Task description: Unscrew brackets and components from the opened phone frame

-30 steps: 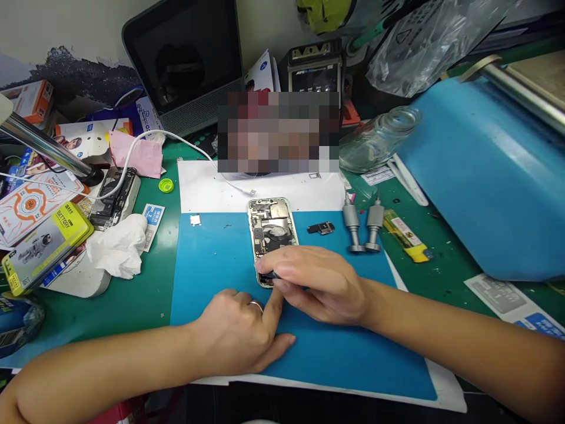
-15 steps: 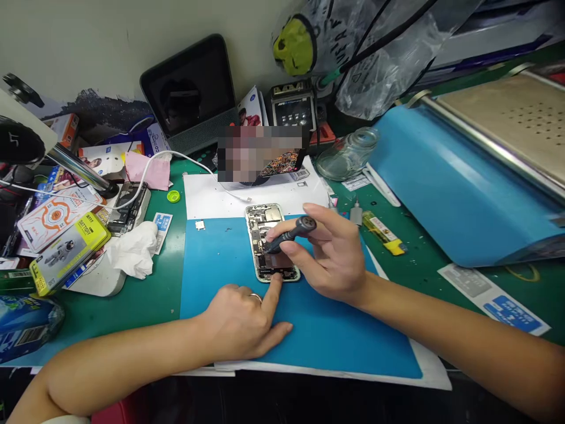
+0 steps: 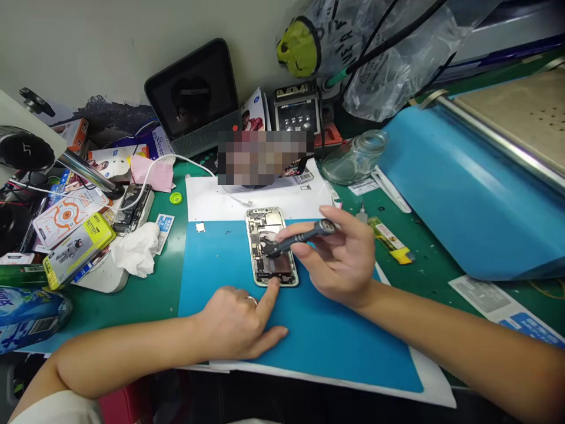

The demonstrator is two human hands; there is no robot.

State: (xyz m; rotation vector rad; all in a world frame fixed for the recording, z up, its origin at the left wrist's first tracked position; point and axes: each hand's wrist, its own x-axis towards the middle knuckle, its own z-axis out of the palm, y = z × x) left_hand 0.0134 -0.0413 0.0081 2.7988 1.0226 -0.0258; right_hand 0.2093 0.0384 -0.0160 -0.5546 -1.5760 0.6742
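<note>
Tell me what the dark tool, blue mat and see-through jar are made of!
Dark tool in the right hand: maybe metal or hard plastic, smooth, with small glints along its shaft.
Blue mat under the phone: perhaps rubber or silicone, mostly matte, evenly coloured.
See-through jar: probably glass, clear and shiny, bright highlights around its rim, though clear plastic is possible.

Soft indoor light puts a pale sheen on the curved, glossy blue sheet (image 3: 463, 200); pixelation masks a central patch, and tiny parts inside the opened white-framed smartphone (image 3: 278, 265) blur.
</note>
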